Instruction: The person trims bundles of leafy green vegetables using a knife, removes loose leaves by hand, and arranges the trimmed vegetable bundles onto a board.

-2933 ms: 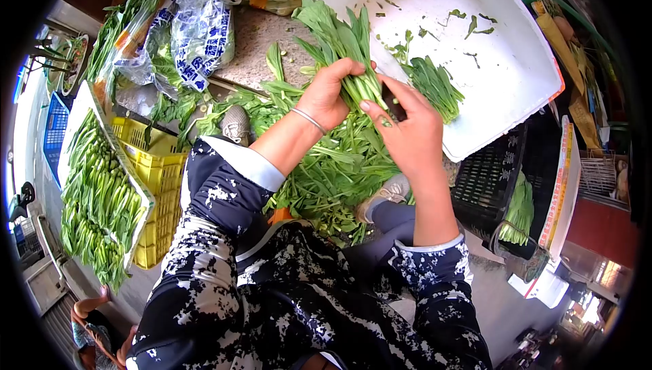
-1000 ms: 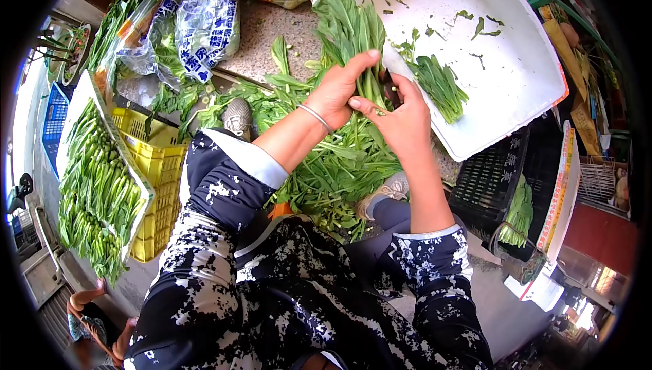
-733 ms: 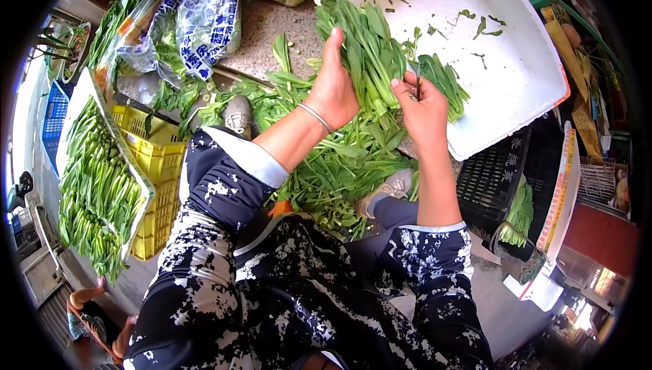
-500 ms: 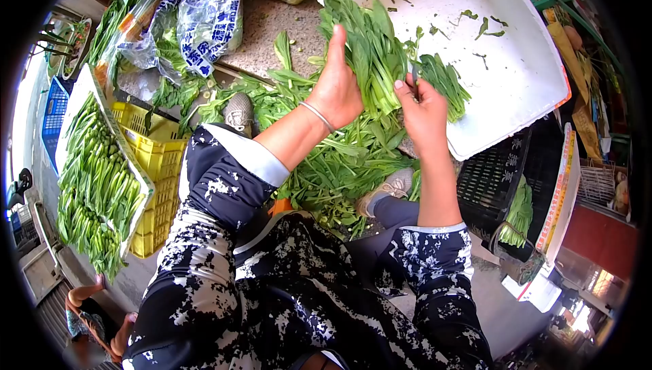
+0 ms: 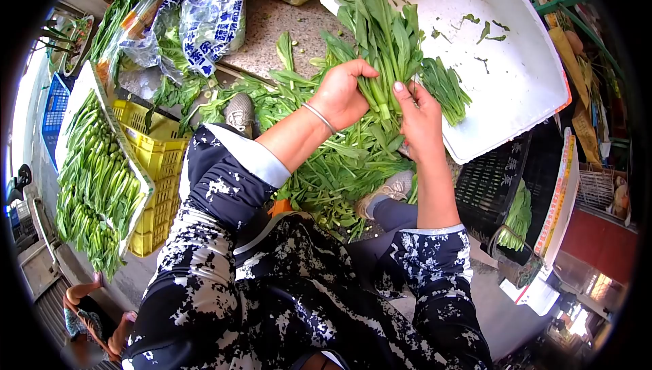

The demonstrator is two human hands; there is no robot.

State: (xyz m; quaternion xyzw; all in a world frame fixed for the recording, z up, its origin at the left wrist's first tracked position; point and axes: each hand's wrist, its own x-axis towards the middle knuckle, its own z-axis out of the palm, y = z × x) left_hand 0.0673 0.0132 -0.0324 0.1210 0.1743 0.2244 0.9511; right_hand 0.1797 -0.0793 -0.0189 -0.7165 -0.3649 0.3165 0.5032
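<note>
holds a bunch of leafy greens (image 5: pixel 388 37), broad and deep green above, pale at the stems (image 5: pixel 382 100), beside the white box (image 5: pixel 516 88); grips it with the left hand (image 5: pixel 343 97); touches it with the right hand (image 5: pixel 422 115), half curled, too hidden to tell if gripping.

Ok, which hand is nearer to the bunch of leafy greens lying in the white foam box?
Right. The right hand is close beside that bunch; the left hand is farther off, beyond the held greens.
</note>
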